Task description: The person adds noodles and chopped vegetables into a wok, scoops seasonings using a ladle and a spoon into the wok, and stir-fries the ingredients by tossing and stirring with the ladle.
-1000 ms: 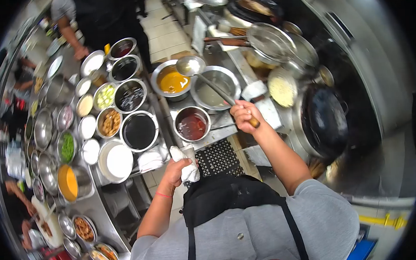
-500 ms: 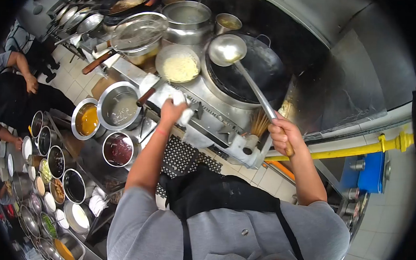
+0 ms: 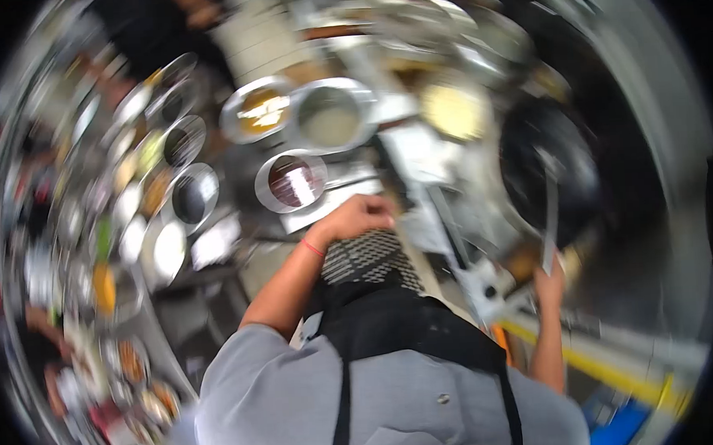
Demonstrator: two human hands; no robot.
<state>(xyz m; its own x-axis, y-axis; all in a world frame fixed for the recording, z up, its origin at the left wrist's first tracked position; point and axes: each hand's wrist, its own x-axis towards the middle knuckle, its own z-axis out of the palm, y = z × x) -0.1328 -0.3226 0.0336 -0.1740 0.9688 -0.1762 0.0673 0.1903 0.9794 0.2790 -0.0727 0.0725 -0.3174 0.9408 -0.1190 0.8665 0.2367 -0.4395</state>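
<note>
R hand clamped on handle of ladle, at R; its far end in or over dark wok, can't tell which. L hand, well apart from R hand, above perforated mat, nr pot w/ red liq.; fingers bent, blurred, grip can't tell. Pale-yellow food L of wok.

A: Left hand?
B: Out ahead of the chest, back of it up, fingers bent. Can't see how tightly they curl.
A: Left forearm?
B: Slants up and inward, elbow bent.
A: Right hand?
B: Off to the right side, closed in a grip. Motion blur, separate fingers don't read.
A: Right forearm?
B: Reaches forward, near vertical in view. Hands well apart.
</note>
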